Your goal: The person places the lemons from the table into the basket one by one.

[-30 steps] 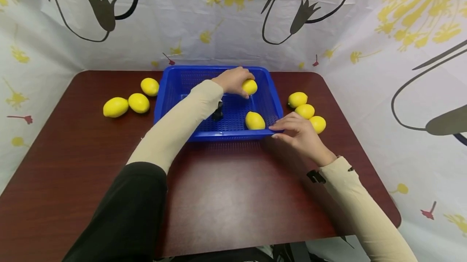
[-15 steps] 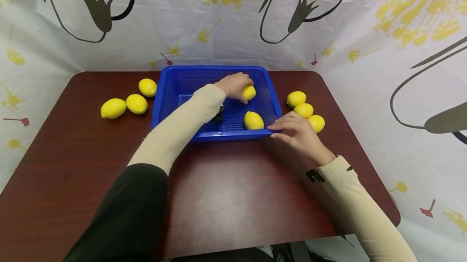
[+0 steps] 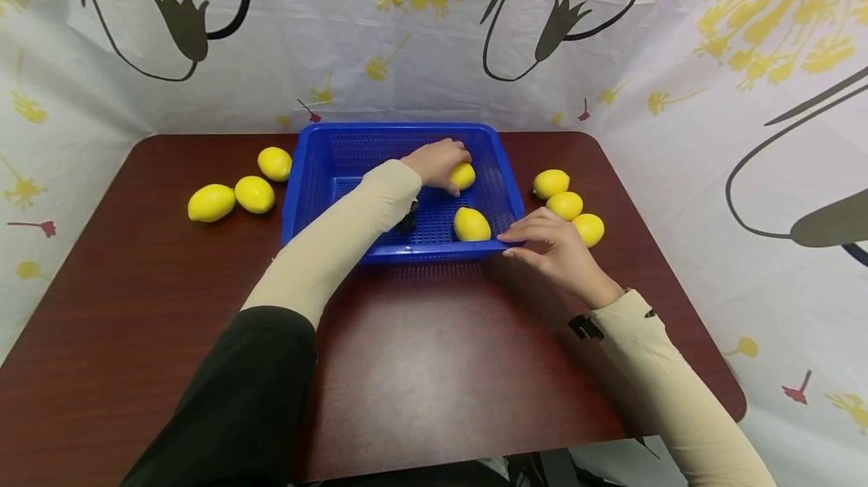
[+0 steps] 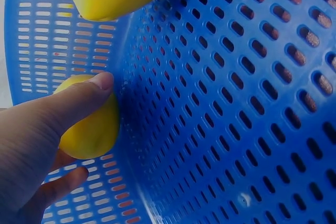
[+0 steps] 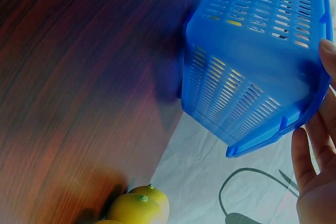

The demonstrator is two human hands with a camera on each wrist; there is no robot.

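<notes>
The beige fabric left sleeve hid part of the near rim of the blue perforated plastic basket. Inside the basket, the bare left hand partly covered one yellow oval lemon, and a small black object was too dark to identify.

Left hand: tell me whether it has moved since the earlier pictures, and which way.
Yes. Against the blue basket, the left hand and the lemon it holds sit slightly lower in the head view, farther from the basket's far rim.
</notes>
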